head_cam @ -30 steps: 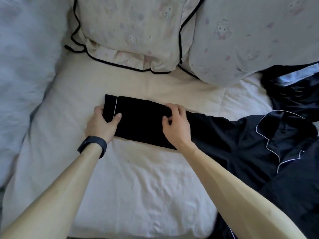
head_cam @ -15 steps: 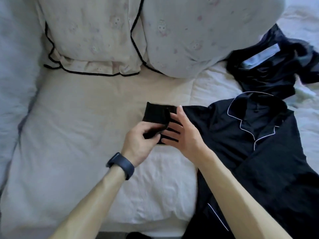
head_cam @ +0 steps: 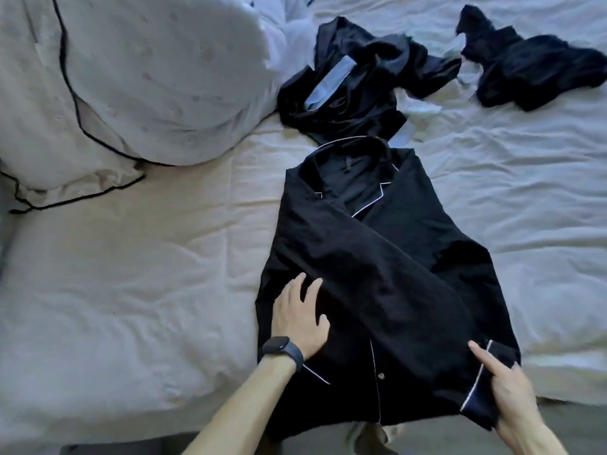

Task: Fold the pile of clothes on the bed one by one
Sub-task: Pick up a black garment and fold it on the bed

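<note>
The black white-piped pyjama shirt's [head_cam: 427,224] crossed sleeve [head_cam: 377,257] may slide askew: left hand [head_cam: 300,318] presses open-fingered, right hand [head_cam: 512,389] pinches the cuff [head_cam: 486,377]

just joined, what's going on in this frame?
A person is folding a black piped shirt spread on the bed. One sleeve lies diagonally across its front. The left hand presses flat on the shirt's left side, and the right hand pinches the sleeve cuff. A crumpled dark garment and a second dark garment lie unfolded farther up the bed.
</note>
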Available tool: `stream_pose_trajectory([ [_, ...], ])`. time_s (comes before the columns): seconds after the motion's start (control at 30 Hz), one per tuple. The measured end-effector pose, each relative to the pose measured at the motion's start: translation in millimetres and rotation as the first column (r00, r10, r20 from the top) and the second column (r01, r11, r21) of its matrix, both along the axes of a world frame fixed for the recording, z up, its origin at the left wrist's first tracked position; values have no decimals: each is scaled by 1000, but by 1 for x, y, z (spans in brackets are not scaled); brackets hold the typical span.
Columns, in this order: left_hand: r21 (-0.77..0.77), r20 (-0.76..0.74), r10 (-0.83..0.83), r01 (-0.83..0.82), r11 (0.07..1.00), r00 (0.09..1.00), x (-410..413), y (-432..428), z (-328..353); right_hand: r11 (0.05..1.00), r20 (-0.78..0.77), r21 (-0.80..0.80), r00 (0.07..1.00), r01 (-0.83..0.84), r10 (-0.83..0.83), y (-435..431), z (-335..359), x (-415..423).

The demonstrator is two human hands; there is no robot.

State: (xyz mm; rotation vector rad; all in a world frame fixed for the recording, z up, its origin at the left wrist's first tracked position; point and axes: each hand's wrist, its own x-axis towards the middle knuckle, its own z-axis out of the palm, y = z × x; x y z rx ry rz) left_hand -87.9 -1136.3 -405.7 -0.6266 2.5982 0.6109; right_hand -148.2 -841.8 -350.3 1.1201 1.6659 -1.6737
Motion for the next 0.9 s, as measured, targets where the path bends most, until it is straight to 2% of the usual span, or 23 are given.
stream_pose_trajectory([
  [0.07,-125,178,-26,49,991,984,-8,7,-23,971,29,178,988,-158,155,48,-62,5],
  [0.13,-170,322,26,31,985,946,-13,6,-43,911,81,313,963,-269,257,75,-117,8],
  [0.23,-243,423,200,-102,965,884,-15,1,-52,852,97,466,971,-240,221,72,-113,-3],
  [0.3,-306,449,229,-92,947,864,-13,-2,-49,859,74,477,982,-189,175,83,-118,-8],
  [0.37,-377,462,253,-70,924,850,-11,-6,-46,858,54,470,977,-209,208,91,-120,-8],
  [0.53,-465,463,367,-132,876,807,-15,-3,-44,816,152,445,929,-370,338,114,-131,0],
  [0.63,-466,323,366,-190,864,873,-22,7,-43,747,140,560,930,-358,341,114,-124,2],
  [0.73,-460,195,304,-187,868,932,-31,7,-42,664,50,656,899,-359,436,98,-112,3],
  [0.8,-470,153,265,-166,867,952,-38,-2,-44,606,-24,695,830,-386,557,73,-100,-2],
  [0.9,-494,144,175,-83,866,974,-47,-22,-49,470,-88,772,661,-427,746,18,-85,-25],
])
